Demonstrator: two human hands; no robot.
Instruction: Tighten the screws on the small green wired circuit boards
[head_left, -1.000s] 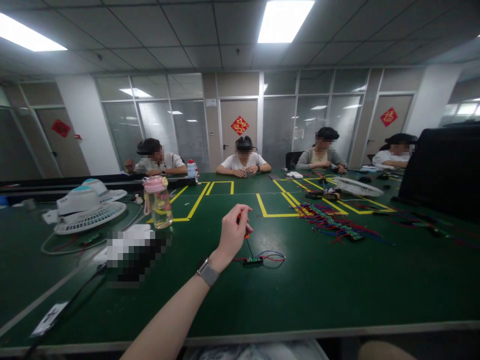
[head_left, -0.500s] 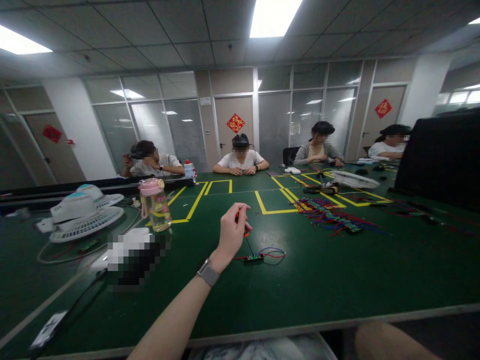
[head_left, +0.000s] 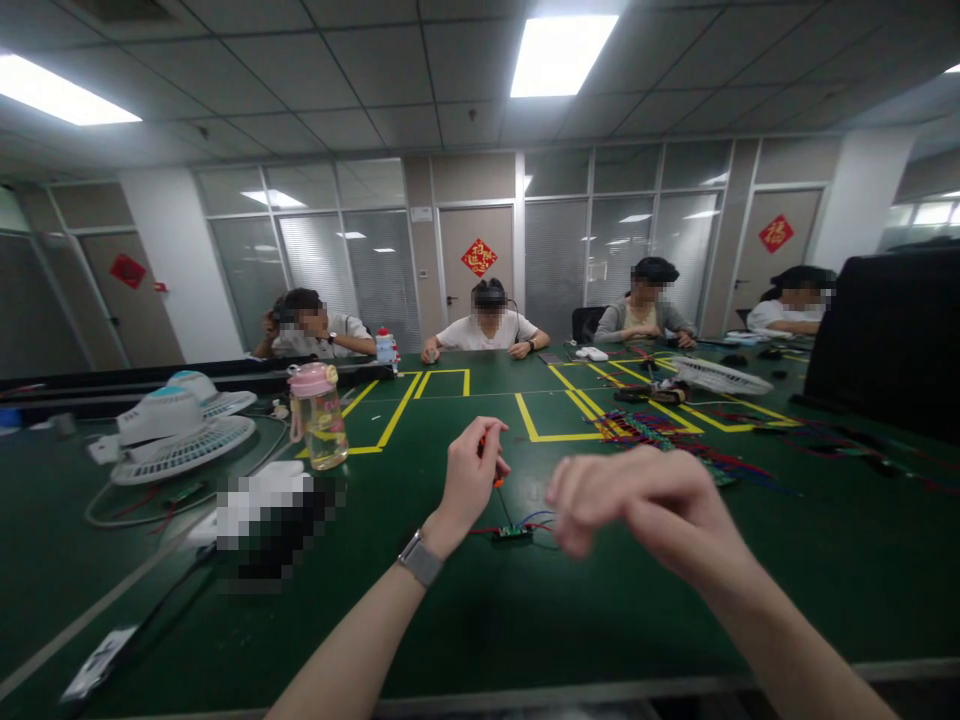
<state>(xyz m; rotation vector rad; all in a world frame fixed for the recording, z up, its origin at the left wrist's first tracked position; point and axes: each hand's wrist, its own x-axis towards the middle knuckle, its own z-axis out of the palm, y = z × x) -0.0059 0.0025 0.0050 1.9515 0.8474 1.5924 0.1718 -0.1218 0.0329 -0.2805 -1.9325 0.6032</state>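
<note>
At the left, pixelation masks much of a white object (head_left: pixel 283 468) and the dark shape beside it. The left hand (head_left: pixel 474 480), with a watch (head_left: pixel 421 558) at its wrist, is curled closed around the handle of a slim tool (head_left: pixel 505 506); the fingers cover most of that handle, leaving only bits of orange in sight. A small green circuit board (head_left: pixel 513 533) lies on the table directly below, and the tool's tip is too fine to make out against it. The right hand (head_left: pixel 637 500) is blurred, its fingers seemingly half bent above the table; whether it holds anything cannot be told. It hides the far ends of the board's wires (head_left: pixel 536 516) and part of a wired bundle (head_left: pixel 637 428) behind. Both forearms run out of the bottom edge. The tool points steeply down, leaning slightly rightward toward its tip; the board's long axis runs left to right, with wires leaving both ends. The green table (head_left: pixel 187 630) carries white fans (head_left: pixel 180 450), a pink-lidded bottle (head_left: pixel 319 430), yellow tape (head_left: pixel 570 437) and, rightmost, a dark panel (head_left: pixel 885 340) cut off by the frame. Four people sit along the far side, before glass partitions (head_left: pixel 379 270) and doors under lit ceiling panels.
</note>
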